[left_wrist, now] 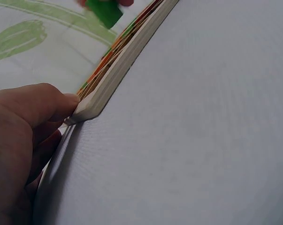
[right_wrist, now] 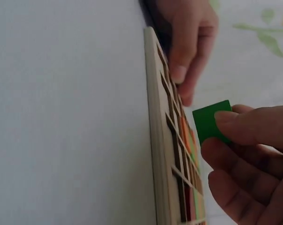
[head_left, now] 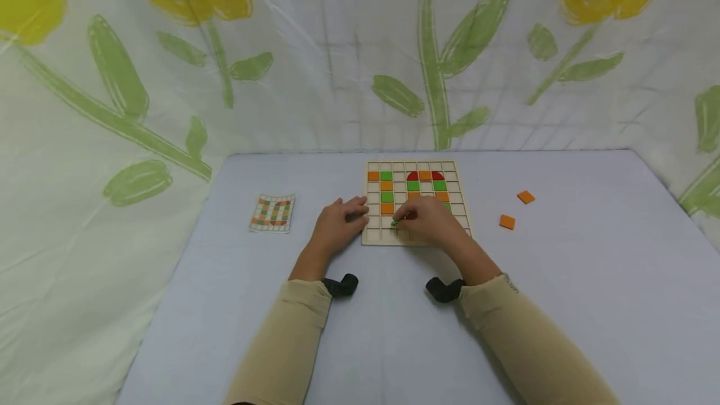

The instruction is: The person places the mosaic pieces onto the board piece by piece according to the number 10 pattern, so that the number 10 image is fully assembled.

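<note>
In the head view a square wooden grid board (head_left: 374,236) lies on the table, partly filled with green, orange and red tiles. My right hand (head_left: 430,220) is over its lower part, with a green square tile (right_wrist: 208,123) pinched between thumb and fingers. The right wrist view shows that tile tilted above the grid. My left hand (head_left: 339,224) rests against the board's left edge, its fingertips right at the rim. From the left wrist, a digit (left_wrist: 68,104) touches the board's near corner. Some of the cells are hidden under my right hand.
Two loose orange tiles (head_left: 507,222) lie on the table right of the board. To the left is a small printed card (head_left: 272,213) with a coloured grid pattern. A flowered white cloth (head_left: 298,67) hangs behind the table's back edge.
</note>
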`<state>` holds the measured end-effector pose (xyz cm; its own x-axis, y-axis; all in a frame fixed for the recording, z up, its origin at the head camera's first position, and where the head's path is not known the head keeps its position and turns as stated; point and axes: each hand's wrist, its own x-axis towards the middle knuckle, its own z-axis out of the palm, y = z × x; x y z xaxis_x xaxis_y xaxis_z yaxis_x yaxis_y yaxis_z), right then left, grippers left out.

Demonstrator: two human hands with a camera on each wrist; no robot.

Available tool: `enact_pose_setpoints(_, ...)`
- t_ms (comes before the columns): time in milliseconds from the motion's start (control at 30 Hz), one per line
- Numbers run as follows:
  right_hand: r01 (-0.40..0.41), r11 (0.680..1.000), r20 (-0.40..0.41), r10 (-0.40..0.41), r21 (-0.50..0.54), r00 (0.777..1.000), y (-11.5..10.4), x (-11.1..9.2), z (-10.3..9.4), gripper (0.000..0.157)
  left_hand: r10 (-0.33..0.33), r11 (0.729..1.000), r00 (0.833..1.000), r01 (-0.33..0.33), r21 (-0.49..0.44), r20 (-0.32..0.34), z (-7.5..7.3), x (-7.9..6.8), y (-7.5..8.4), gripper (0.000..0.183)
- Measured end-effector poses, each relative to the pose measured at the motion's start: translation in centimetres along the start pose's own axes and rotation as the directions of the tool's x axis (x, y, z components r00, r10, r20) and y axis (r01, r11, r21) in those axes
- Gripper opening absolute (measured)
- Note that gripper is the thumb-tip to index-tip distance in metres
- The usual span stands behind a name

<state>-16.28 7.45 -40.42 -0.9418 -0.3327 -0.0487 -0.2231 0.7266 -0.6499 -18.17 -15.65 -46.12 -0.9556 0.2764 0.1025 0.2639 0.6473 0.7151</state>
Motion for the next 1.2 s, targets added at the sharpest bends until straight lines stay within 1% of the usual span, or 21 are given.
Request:
enact_pose_setpoints(133,0.013,0.999,-0.027,-0.015,-0.045,1.000,-0.6,0.8,0.9,0.008,0.008,1.000,1.000,-0.008,0.001,0.003,0.1,0.1,0.1,0.028)
enact_pose_setpoints(233,0.025,0.995,-0.033,-0.028,-0.094,0.999,-0.8,1.2,1.3,0.007,0.022,1.000,1.000,-0.022,0.003,0.003,0.1,0.1,0.2,0.027)
enact_pose_setpoints(333,0.040,0.989,-0.020,-0.043,-0.141,0.999,-1.0,1.5,1.5,0.009,0.031,1.000,1.000,-0.031,0.004,-0.002,0.0,0.2,0.4,0.026)
enact_pose_setpoints(467,0.033,0.982,0.021,-0.030,-0.184,0.999,-1.2,1.7,1.8,0.013,0.026,1.000,1.000,-0.026,0.009,-0.004,-0.1,0.3,0.4,0.026)
enact_pose_setpoints(600,0.008,0.984,0.047,0.001,-0.180,0.999,-1.3,2.0,1.9,0.015,0.021,1.000,1.000,-0.021,0.012,-0.003,-0.1,0.3,0.3,0.026)
enact_pose_setpoints(733,-0.021,0.991,0.081,0.032,-0.134,0.996,-1.3,2.3,1.7,0.017,0.016,1.000,1.000,-0.016,0.009,0.001,-0.1,0.3,0.3,0.026)
enact_pose_setpoints(833,-0.028,0.994,0.112,0.040,-0.107,0.993,-1.2,2.5,1.6,0.012,-0.001,1.000,1.000,0.001,0.009,0.006,-0.1,0.2,0.3,0.028)
enact_pose_setpoints(967,-0.009,0.994,0.133,0.024,-0.106,0.991,-0.9,2.9,1.6,0.009,-0.021,1.000,1.000,0.021,0.007,0.012,-0.2,0.1,0.1,0.029)
enact_pose_setpoints(1100,-0.010,0.993,0.108,0.023,-0.116,0.994,-0.5,2.5,1.3,0.012,-0.015,1.000,1.000,0.015,0.004,0.004,-0.1,0.0,0.1,0.028)
enact_pose_setpoints(1200,-0.035,0.995,0.062,0.041,-0.096,0.997,0.3,1.7,0.2,0.015,-0.003,1.000,1.000,0.003,-0.005,-0.009,0.0,0.1,0.0,0.027)
